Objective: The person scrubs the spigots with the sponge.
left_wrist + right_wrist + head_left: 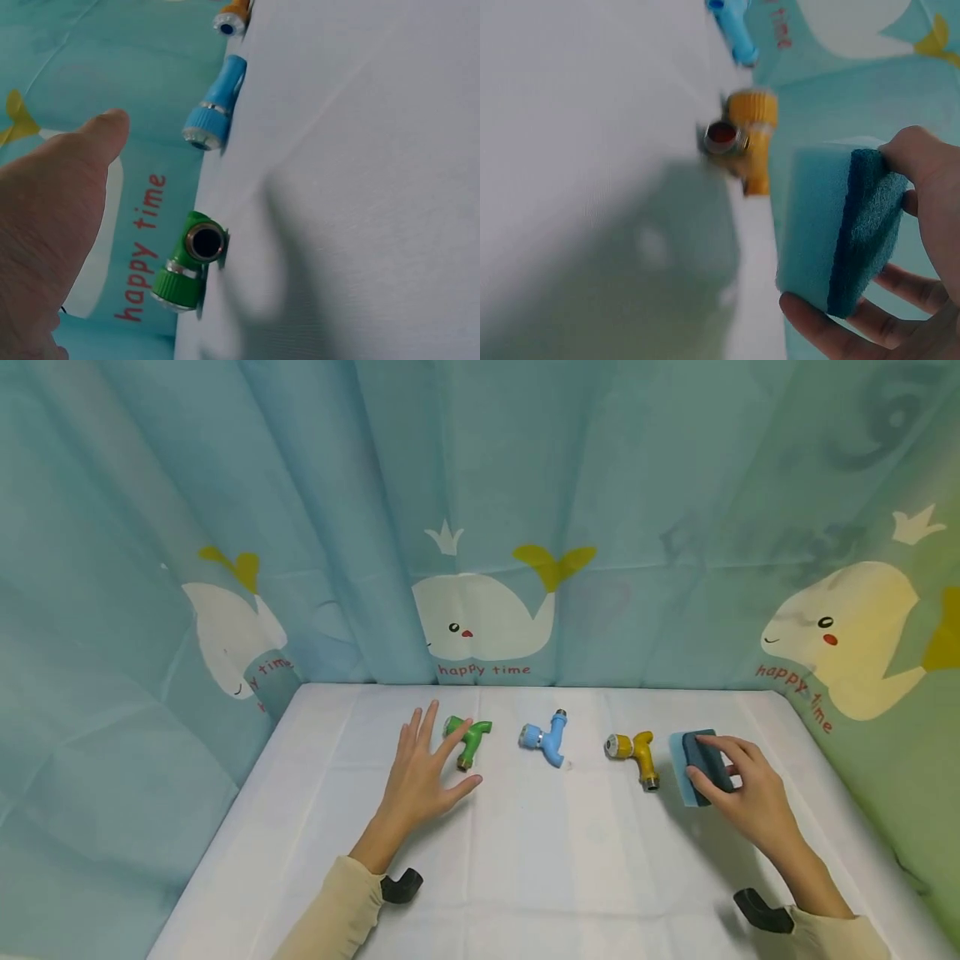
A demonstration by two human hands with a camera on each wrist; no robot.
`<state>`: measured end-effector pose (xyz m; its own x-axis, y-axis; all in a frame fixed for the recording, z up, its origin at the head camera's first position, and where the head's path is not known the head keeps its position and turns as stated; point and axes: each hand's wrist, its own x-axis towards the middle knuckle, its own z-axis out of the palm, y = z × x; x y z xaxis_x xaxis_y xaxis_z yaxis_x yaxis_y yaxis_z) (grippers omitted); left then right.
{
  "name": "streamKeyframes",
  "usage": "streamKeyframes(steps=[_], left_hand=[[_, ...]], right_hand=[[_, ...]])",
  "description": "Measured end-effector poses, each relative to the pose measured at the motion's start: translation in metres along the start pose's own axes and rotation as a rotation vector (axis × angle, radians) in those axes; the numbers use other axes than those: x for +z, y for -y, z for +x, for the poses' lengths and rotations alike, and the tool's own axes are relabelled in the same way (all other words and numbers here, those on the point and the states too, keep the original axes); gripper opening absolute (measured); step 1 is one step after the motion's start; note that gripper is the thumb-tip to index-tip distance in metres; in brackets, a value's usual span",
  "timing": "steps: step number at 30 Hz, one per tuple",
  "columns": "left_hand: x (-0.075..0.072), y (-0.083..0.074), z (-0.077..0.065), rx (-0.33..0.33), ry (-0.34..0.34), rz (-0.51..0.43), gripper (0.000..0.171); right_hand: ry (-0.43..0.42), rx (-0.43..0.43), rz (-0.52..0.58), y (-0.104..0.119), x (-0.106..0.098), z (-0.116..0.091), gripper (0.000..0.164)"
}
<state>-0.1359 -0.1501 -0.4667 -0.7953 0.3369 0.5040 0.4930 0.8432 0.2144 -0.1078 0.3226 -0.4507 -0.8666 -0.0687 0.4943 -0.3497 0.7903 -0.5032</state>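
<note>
My right hand (757,797) pinches a sponge (693,768) between thumb and fingers, at the right of the table. The sponge is light blue with a dark blue scouring layer (866,232), and its shadow falls on the cloth. Left of it lies a yellow tap (643,756) with its threaded end towards me. My left hand (416,777) is spread with straight fingers and holds nothing. Beside its thumb and index finger lies a green tap (472,743), partly covered by the index fingertip in the head view. Between the green and yellow taps lies a blue tap (551,739).
A white cloth covers the table (525,860). Behind it and along both sides hangs a blue-green curtain (637,485) printed with whales. Black curved pieces (402,887) stick out at both sleeve cuffs.
</note>
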Motion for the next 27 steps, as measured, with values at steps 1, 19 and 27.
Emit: streamKeyframes(steps=[1, 19, 27], left_hand=[[0.000, 0.000, -0.001, 0.001, 0.001, -0.001, 0.085], [-0.001, 0.005, -0.005, -0.023, -0.021, -0.038, 0.081], [-0.002, 0.007, -0.006, -0.016, -0.042, -0.045, 0.081]], right_hand=[[0.010, 0.015, -0.010, -0.005, -0.001, 0.001, 0.051], [0.273, 0.259, -0.223, -0.053, 0.009, 0.034, 0.056], [0.293, 0.279, -0.249, -0.053, 0.017, 0.041, 0.056]])
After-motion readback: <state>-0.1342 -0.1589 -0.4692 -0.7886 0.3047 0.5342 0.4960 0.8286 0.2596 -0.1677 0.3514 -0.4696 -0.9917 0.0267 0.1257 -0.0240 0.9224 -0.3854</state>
